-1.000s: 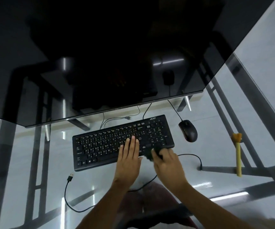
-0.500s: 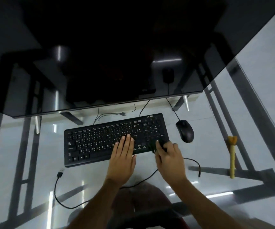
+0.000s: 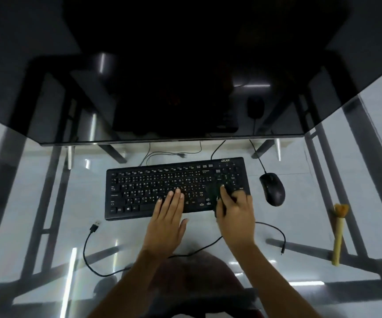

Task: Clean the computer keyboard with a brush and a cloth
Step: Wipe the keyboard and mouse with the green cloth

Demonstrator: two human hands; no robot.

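Keyboard: left hand flat; right hand grips cloth.

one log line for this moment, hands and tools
phase: wiping | left hand: flat on black keyboard | right hand: presses dark cloth on keys | yellow brush: idle on glass desk

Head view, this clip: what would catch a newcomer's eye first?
The two hands on the black keyboard at centre: the left hand lies flat on the keys, and the right hand holds a dark cloth against the number-pad end. Next, the yellow brush lying untouched at the far right of the glass table, beyond the black mouse.
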